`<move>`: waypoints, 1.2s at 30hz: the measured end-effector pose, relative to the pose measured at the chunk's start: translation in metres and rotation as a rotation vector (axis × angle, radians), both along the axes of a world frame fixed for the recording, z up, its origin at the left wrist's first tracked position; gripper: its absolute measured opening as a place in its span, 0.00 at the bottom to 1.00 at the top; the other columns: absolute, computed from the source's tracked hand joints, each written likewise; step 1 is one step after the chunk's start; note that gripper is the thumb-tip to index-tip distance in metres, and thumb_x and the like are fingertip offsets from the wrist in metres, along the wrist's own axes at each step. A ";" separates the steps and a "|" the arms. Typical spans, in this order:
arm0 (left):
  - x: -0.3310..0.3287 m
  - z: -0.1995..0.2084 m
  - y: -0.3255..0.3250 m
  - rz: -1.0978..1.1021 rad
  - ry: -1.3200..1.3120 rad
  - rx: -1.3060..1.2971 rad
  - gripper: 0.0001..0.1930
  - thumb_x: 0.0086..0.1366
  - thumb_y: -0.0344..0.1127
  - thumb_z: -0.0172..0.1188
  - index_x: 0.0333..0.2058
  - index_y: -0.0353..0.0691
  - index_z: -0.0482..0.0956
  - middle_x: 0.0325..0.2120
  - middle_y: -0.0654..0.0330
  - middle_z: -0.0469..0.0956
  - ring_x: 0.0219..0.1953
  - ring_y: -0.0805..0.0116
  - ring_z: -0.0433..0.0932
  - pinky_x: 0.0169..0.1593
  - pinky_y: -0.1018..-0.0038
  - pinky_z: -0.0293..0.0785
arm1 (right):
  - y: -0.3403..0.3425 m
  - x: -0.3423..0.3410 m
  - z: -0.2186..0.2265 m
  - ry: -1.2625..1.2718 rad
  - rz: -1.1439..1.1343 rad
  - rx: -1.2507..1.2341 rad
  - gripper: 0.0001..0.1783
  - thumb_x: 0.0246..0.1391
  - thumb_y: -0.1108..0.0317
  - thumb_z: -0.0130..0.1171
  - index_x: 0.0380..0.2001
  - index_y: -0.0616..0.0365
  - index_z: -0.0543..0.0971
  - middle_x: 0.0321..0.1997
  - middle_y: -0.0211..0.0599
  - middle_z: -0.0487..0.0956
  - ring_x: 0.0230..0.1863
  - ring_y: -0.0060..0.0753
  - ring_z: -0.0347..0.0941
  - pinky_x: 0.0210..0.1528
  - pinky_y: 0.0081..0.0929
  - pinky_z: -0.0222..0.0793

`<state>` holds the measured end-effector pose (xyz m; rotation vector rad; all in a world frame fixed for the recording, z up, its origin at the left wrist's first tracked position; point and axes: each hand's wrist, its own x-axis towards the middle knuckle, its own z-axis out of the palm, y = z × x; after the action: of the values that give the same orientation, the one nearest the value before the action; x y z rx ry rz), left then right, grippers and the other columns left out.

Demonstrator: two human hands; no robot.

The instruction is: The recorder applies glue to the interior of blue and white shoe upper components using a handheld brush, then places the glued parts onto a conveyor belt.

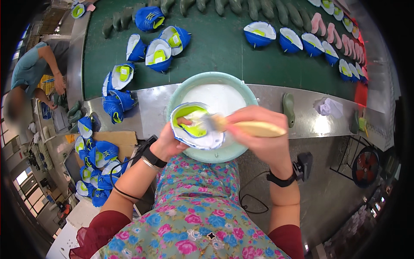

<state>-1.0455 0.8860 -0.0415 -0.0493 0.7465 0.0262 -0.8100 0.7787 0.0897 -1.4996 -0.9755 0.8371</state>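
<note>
My left hand [164, 143] grips a blue shoe upper [212, 141], its white edge and lime-green lining turned upward; the thumb reaches inside. In my right hand [264, 115] is a brush with a pale wooden handle [261, 129]. Its bristles, smeared by motion, are at the inside of the upper. Both hands are over the near part of a light green basin [180, 88] that holds white liquid [217, 96].
A green conveyor belt [207, 52] carries blue uppers [259, 34], dark green shoe lasts [295, 17] and pink insoles [318, 24]. More uppers [100, 157] are heaped at left. A single last [288, 108] and a crumpled cloth [331, 108] lie on the metal edge. Another person [32, 69] works at far left. A fan [365, 166] stands at right.
</note>
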 end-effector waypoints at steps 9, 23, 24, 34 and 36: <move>0.033 0.025 0.031 -0.151 0.053 0.003 0.24 0.56 0.25 0.56 0.54 0.33 0.70 0.49 0.49 0.76 0.51 0.54 0.77 0.57 0.58 0.74 | 0.018 0.035 -0.026 -0.011 0.028 -0.209 0.02 0.50 0.75 0.66 0.28 0.62 0.82 0.29 0.31 0.82 0.33 0.17 0.76 0.33 0.17 0.70; 0.152 -0.056 0.145 0.028 0.073 1.524 0.29 0.67 0.25 0.49 0.65 0.48 0.55 0.53 0.56 0.70 0.53 0.64 0.72 0.56 0.71 0.68 | 0.168 0.091 -0.094 -0.028 0.206 -0.432 0.18 0.46 0.66 0.70 0.36 0.70 0.80 0.28 0.34 0.80 0.31 0.19 0.73 0.34 0.21 0.69; 0.147 -0.072 0.159 -0.134 0.222 1.867 0.30 0.66 0.28 0.53 0.66 0.47 0.55 0.55 0.53 0.69 0.56 0.60 0.69 0.59 0.69 0.65 | 0.177 0.102 -0.114 -0.142 0.208 -0.458 0.20 0.43 0.65 0.72 0.34 0.71 0.80 0.26 0.32 0.79 0.29 0.18 0.72 0.32 0.21 0.68; 0.048 -0.064 0.167 -0.446 0.825 2.435 0.35 0.58 0.39 0.64 0.64 0.51 0.62 0.61 0.49 0.63 0.63 0.49 0.61 0.63 0.49 0.58 | 0.190 0.163 -0.203 -0.846 0.166 -0.317 0.20 0.47 0.60 0.68 0.40 0.63 0.81 0.37 0.50 0.82 0.39 0.50 0.78 0.43 0.37 0.71; 0.009 -0.003 0.128 -0.234 0.769 2.286 0.31 0.60 0.36 0.61 0.62 0.47 0.65 0.57 0.50 0.67 0.58 0.51 0.67 0.60 0.56 0.63 | 0.153 0.159 -0.144 -0.712 0.158 -0.295 0.13 0.58 0.63 0.60 0.34 0.66 0.79 0.28 0.40 0.80 0.30 0.34 0.74 0.37 0.28 0.69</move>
<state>-1.0363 1.0137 -0.0446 2.3259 1.0820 0.6825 -0.6514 0.9319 -0.0538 -2.0600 -1.5533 0.5688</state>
